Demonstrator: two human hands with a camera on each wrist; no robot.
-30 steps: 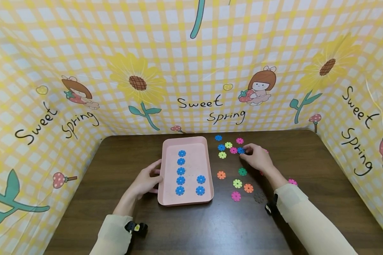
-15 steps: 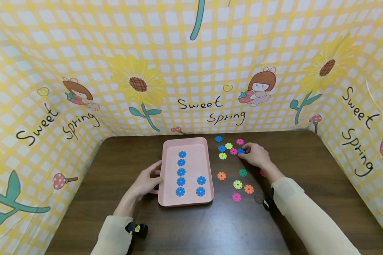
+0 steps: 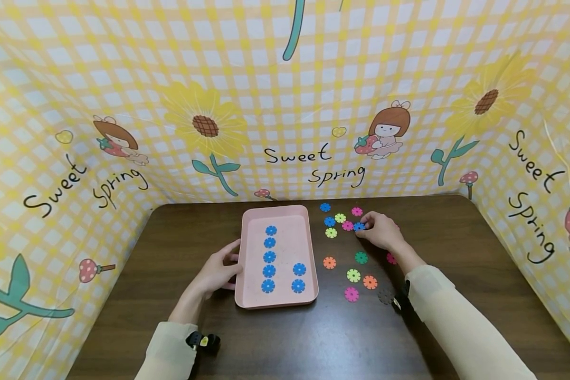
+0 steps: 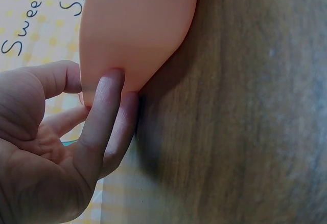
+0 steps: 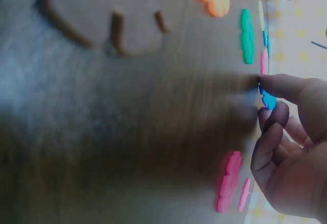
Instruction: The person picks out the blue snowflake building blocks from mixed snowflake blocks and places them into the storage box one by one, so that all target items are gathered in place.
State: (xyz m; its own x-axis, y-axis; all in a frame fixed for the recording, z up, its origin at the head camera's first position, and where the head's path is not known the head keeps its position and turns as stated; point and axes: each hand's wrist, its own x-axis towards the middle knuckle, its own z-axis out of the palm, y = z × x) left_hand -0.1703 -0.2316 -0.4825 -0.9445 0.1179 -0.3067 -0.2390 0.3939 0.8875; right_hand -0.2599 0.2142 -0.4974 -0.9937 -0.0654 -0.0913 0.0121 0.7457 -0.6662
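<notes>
The pink tray lies on the table with several blue interlocking discs in a column on its left and two more at lower right. My left hand holds the tray's left side. In the left wrist view its thumb is at the rim and its fingers lie against the outer wall. To the right of the tray, my right hand pinches a notched blue disc between thumb and fingers. The right wrist view shows that blue disc between the fingertips, low over the table.
Loose discs lie right of the tray: two blue, several yellow-green and pink, two orange, one green and one dark. A checked cloth surrounds the table.
The right forearm has shifted slightly inward, while the fingers stay at the same blue disc, of which more now shows. The left hand and the tray have not moved.
</notes>
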